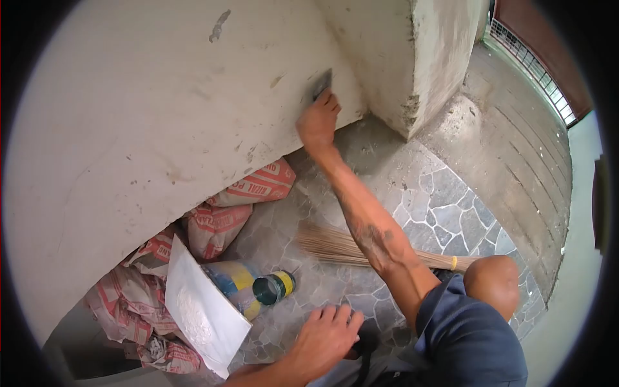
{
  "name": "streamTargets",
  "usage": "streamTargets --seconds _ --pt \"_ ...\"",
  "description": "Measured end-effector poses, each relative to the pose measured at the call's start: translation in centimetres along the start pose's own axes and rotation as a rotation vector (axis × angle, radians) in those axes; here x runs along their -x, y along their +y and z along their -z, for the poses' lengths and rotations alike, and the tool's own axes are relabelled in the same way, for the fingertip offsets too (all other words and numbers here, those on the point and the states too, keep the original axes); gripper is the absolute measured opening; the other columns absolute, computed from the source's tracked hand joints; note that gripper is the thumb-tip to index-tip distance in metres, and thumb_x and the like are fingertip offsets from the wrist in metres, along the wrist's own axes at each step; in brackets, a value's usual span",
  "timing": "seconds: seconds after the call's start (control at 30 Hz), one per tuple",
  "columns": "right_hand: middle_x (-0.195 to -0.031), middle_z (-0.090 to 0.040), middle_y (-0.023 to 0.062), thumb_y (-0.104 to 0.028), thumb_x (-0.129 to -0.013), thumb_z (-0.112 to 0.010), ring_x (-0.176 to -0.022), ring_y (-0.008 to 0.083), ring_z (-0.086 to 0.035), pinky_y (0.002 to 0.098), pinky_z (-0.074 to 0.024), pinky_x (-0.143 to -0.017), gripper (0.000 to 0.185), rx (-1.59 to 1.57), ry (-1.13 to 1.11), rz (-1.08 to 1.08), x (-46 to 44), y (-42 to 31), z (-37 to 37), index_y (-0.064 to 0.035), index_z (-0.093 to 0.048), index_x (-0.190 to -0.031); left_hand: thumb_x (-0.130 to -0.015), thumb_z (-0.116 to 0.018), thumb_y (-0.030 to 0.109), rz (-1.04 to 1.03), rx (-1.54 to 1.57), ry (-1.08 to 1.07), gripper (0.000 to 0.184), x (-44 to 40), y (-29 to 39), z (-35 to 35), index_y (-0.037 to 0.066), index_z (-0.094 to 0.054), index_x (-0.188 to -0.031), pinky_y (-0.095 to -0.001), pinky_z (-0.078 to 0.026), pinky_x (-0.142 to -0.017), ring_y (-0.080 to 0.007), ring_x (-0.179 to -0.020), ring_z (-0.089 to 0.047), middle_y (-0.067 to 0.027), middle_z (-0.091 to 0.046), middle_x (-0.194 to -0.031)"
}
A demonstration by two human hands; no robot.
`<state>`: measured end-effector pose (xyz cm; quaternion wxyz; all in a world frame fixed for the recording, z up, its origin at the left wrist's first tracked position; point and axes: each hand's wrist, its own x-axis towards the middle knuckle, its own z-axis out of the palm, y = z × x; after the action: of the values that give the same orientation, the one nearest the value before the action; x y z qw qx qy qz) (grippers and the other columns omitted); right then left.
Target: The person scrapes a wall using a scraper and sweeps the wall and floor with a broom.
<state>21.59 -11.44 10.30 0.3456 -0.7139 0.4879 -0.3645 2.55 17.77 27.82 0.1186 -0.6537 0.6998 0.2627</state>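
My right hand (318,124) is closed round a putty knife (323,84), its dark blade up against the cream wall (193,90) near the inner corner. The handle is mostly hidden by my fingers. Low in the view, my left hand (325,342) hangs over my lap with its fingers loosely stretched, and I see nothing held in it. Left of that hand, a white board (200,309) smeared with white paste leans on its edge. Beside the board lies an open green and yellow can (274,287).
Red and white paper sacks (219,226) are crumpled under the sloping wall edge. A stick broom (342,247) lies across the stone-patterned floor (445,209), passing beneath my right arm. To the right, a wall corner (412,122) juts out beside a grooved concrete ramp (516,148).
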Motion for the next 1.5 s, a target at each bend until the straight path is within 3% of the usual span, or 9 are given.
streamTargets --seconds 0.1,0.4,0.53,0.83,0.87,0.93,1.23,1.33,1.5 --pt "-0.128 -0.043 0.0345 -0.003 -0.078 -0.052 -0.117 0.0440 -0.046 0.0471 -0.0390 -0.101 0.063 0.286 0.243 0.343 6.4 -5.4 -0.8 0.0191 -0.031 -0.133 -0.079 -0.071 0.026 0.091 0.199 0.008 0.049 1.7 1.1 0.4 0.008 -0.053 -0.122 -0.0422 -0.044 -0.086 -0.0306 -0.103 -0.054 -0.0145 -0.055 -0.109" --pt "-0.121 -0.047 0.0365 0.001 -0.077 -0.053 -0.105 0.0414 -0.051 0.0441 -0.0462 -0.092 0.059 0.097 -0.038 -0.029 0.9 0.1 -3.1 0.0245 -0.034 -0.127 -0.080 -0.069 0.026 0.188 0.124 -0.036 0.049 4.3 -1.5 1.7 0.005 -0.053 -0.121 -0.0424 -0.044 -0.084 -0.0311 -0.100 -0.054 -0.0141 -0.055 -0.106" --pt "-0.125 -0.045 0.0369 -0.004 -0.078 -0.054 -0.112 0.0434 -0.049 0.0456 -0.0440 -0.097 0.067 0.256 0.206 0.269 10.6 -7.6 -4.4 0.0240 -0.026 -0.131 -0.082 -0.067 0.024 0.053 0.211 -0.028 0.047 4.0 -1.3 1.2 0.003 -0.052 -0.121 -0.0415 -0.043 -0.086 -0.0318 -0.101 -0.053 -0.0155 -0.054 -0.106" --pt "-0.121 -0.050 0.0277 -0.014 -0.078 -0.060 -0.104 0.0363 -0.053 0.0485 -0.0410 -0.093 0.061 -0.117 -0.143 -0.372 2.0 4.2 -5.6 0.0156 -0.038 -0.127 -0.084 -0.066 0.023 0.109 0.267 0.004 0.053 5.0 -1.7 1.8 0.001 -0.049 -0.129 -0.0411 -0.041 -0.091 -0.0325 -0.105 -0.052 -0.0162 -0.053 -0.113" --pt "-0.119 -0.051 0.0302 -0.013 -0.076 -0.060 -0.105 0.0397 -0.052 0.0486 -0.0385 -0.097 0.064 0.238 -0.135 0.020 4.0 3.4 -6.8 0.0180 -0.037 -0.128 -0.084 -0.066 0.023 0.114 0.267 -0.023 0.054 5.1 -1.9 1.4 0.001 -0.049 -0.130 -0.0411 -0.041 -0.092 -0.0328 -0.105 -0.052 -0.0162 -0.053 -0.114" --pt "-0.121 -0.050 0.0316 -0.012 -0.076 -0.058 -0.108 0.0405 -0.050 0.0470 -0.0372 -0.099 0.065 0.206 0.172 0.146 8.3 -2.2 -5.8 0.0206 -0.037 -0.128 -0.084 -0.065 0.023 0.114 0.285 -0.076 0.055 5.1 -2.3 1.3 0.001 -0.048 -0.131 -0.0413 -0.041 -0.092 -0.0338 -0.105 -0.052 -0.0166 -0.053 -0.116" --pt "-0.118 -0.048 0.0317 -0.012 -0.072 -0.060 -0.109 0.0456 -0.046 0.0502 -0.0344 -0.100 0.070 -0.210 -0.004 -0.440 0.5 8.3 -6.2 0.0265 -0.035 -0.124 -0.089 -0.060 0.022 0.139 0.373 -0.071 0.052 5.1 -3.0 3.2 0.001 -0.045 -0.134 -0.0440 -0.039 -0.097 -0.0380 -0.111 -0.050 -0.0209 -0.051 -0.124" --pt "-0.118 -0.048 0.0324 -0.011 -0.071 -0.060 -0.112 0.0455 -0.046 0.0491 -0.0338 -0.102 0.069 0.041 0.074 0.083 5.2 5.5 -6.8 0.0273 -0.036 -0.122 -0.089 -0.061 0.020 0.132 0.372 -0.089 0.052 4.9 -3.3 2.7 0.001 -0.045 -0.134 -0.0440 -0.040 -0.097 -0.0381 -0.111 -0.050 -0.0206 -0.051 -0.123" --pt "-0.116 -0.055 0.0282 -0.009 -0.072 -0.059 -0.110 0.0417 -0.052 0.0499 -0.0401 -0.091 0.044 0.267 0.063 0.038 3.0 9.3 -8.9 0.0158 -0.054 -0.109 -0.087 -0.064 0.018 0.101 0.322 0.020 0.053 5.0 -3.2 3.0 0.001 -0.046 -0.133 -0.0430 -0.041 -0.095 -0.0375 -0.110 -0.051 -0.0197 -0.052 -0.123"
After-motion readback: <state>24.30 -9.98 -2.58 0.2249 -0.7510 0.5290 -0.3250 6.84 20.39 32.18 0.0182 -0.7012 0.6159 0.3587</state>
